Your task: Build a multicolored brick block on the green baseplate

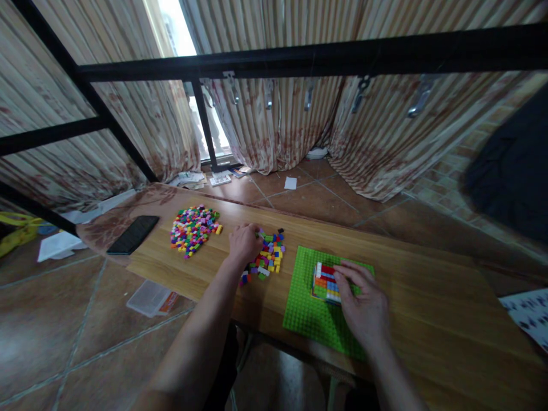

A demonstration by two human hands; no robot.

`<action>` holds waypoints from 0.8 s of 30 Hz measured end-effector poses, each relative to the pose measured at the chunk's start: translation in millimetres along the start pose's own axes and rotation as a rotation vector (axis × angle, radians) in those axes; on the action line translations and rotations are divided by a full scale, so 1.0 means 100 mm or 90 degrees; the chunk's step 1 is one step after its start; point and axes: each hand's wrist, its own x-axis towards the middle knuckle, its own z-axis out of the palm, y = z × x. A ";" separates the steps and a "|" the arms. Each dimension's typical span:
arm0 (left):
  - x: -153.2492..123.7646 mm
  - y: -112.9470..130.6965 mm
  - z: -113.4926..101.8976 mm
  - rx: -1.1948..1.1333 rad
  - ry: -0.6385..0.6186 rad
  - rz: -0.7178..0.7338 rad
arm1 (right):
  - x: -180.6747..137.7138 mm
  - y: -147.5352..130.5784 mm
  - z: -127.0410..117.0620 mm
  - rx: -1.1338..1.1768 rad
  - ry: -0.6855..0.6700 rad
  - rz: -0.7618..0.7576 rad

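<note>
My left hand (pixel 245 242) is over the left side of a smaller pile of loose toy bricks (pixel 269 254). Its fingers are curled down, and the fingertips, with anything between them, are hidden. A green studded baseplate (pixel 299 297) lies to the right on the bench. On it stands a low block of toy bricks (pixel 326 282) in rows of white, dark red, orange, blue, green and yellow. My right hand (pixel 363 297) reaches over the plate, thumb and fingers closed at the block's right side by the dark red bricks. The hand covers part of the block.
A larger pile of mixed toy bricks (pixel 194 228) lies left on the wooden bench (pixel 428 297), beside a black phone-like slab (pixel 133 234). A clear plastic box (pixel 149 298) is on the tiled floor. Black metal rails (pixel 278 65) and striped curtains (pixel 274 125) stand behind.
</note>
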 end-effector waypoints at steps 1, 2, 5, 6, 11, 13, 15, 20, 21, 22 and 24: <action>0.00 0.00 0.00 -0.001 -0.005 -0.001 | 0.00 0.00 0.00 -0.002 0.000 -0.002; 0.01 0.00 -0.01 -0.003 -0.011 -0.004 | 0.00 0.01 0.00 -0.005 0.000 -0.005; 0.02 0.01 -0.02 -0.015 -0.031 -0.019 | 0.00 0.01 0.00 -0.013 0.000 -0.008; 0.02 0.01 -0.03 -0.020 -0.037 -0.023 | 0.00 0.01 0.00 -0.013 -0.001 -0.008; 0.03 0.02 -0.04 -0.027 -0.046 -0.013 | 0.00 0.00 0.00 -0.010 -0.003 -0.003; 0.03 0.02 -0.04 -0.021 -0.042 -0.013 | 0.00 0.00 0.00 -0.006 0.001 -0.003; 0.01 0.03 -0.05 -0.015 -0.033 -0.009 | 0.00 0.00 0.00 -0.002 0.003 -0.005; -0.08 0.10 -0.08 -0.016 -0.003 0.063 | -0.01 0.00 0.00 -0.002 0.003 -0.005; -0.10 0.13 -0.08 -0.013 -0.005 0.079 | -0.01 0.00 0.00 -0.002 0.004 -0.006; -0.11 0.15 -0.08 -0.010 -0.009 0.089 | -0.01 0.00 0.00 0.000 0.006 -0.007; -0.13 0.18 -0.05 -0.004 -0.020 0.096 | -0.01 -0.01 0.00 0.007 0.010 -0.009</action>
